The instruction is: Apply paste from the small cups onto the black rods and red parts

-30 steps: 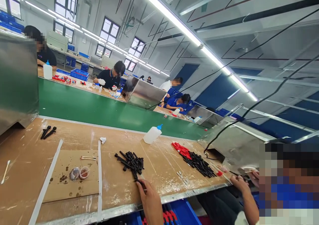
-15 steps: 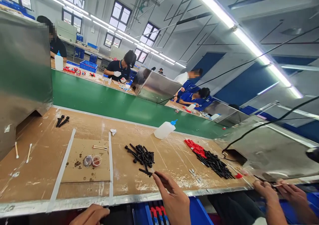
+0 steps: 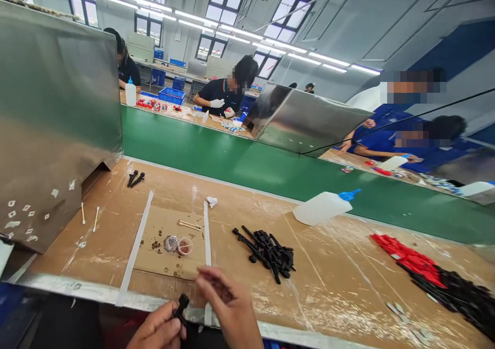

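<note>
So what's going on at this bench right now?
The person's left hand grips a black part at the table's front edge. The right hand is beside it, fingers curled; whether it holds anything small is unclear. Just beyond the hands, a cardboard sheet bears a small open cup and some cotton swabs. To its right lies a pile of black parts, with a blue-tipped bottle past it.

From here, the metal panel (image 3: pixel 65 106) looks smooth and shiny, the table covering (image 3: pixel 328 266) glossy but uneven, the bottle (image 3: pixel 319 208) cloudy plastic, the black parts (image 3: pixel 284 261) matt plastic
</note>
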The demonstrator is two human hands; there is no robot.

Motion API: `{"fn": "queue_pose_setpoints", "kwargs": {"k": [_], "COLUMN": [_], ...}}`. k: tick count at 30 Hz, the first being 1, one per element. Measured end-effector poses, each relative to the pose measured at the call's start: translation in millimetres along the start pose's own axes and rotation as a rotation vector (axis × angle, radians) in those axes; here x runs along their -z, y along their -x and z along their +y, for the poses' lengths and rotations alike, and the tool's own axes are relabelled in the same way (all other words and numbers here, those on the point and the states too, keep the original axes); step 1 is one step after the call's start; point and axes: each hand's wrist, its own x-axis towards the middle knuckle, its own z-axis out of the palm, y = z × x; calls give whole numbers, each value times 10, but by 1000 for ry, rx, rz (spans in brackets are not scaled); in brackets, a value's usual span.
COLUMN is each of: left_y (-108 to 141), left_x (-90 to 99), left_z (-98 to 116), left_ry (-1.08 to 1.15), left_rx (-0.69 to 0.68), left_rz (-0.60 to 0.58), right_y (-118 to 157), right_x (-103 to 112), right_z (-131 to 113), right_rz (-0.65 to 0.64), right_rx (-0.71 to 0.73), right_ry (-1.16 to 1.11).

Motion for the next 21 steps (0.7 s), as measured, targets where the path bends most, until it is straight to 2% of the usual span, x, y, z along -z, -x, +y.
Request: {"fn": "queue_pose_setpoints", "kwargs": {"k": [2, 4, 9, 14, 17, 21], "left_y": [-7, -25, -113, -178, -182, -156], "left_x": [-6, -24, 13, 130, 150, 112], "left_z": [26, 70, 97, 50, 80, 162], "left_ry": [202, 327, 500, 528, 530, 513], "left_rx": [56, 64, 26, -13, -31, -22], "left_rz": [85, 94, -18, -111, -135, -120], "right_y": [-168, -307, -466, -493, -490, -475], "right_x": [-17, -30, -101, -176, -183, -156], "right_z": [59, 97, 70, 6, -21, -50], "right_rz": [165, 225, 188, 120, 168, 215], "right_rx": [53, 129, 271, 405, 456, 442], "right_ry": [91, 186, 283, 355, 415, 474]}}
